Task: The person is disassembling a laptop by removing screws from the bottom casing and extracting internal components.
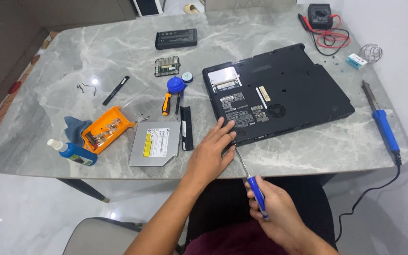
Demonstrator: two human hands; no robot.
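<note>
A black laptop (289,89) lies upside down on the grey marble table (308,151). My left hand (209,153) rests flat at its near left corner, fingertips touching the case. My right hand (272,208) grips the blue handle of a screwdriver (250,177), below the table edge. Its metal shaft slants up and its tip meets the laptop's front edge beside my left fingers.
A silver optical drive (155,143) and a black strip (186,134) lie left of the laptop. Further left are an orange parts tray (106,128), a blue bottle (74,152) and an orange-handled screwdriver (166,104). A blue soldering iron (382,125) lies at the right, a multimeter (321,16) at the far right.
</note>
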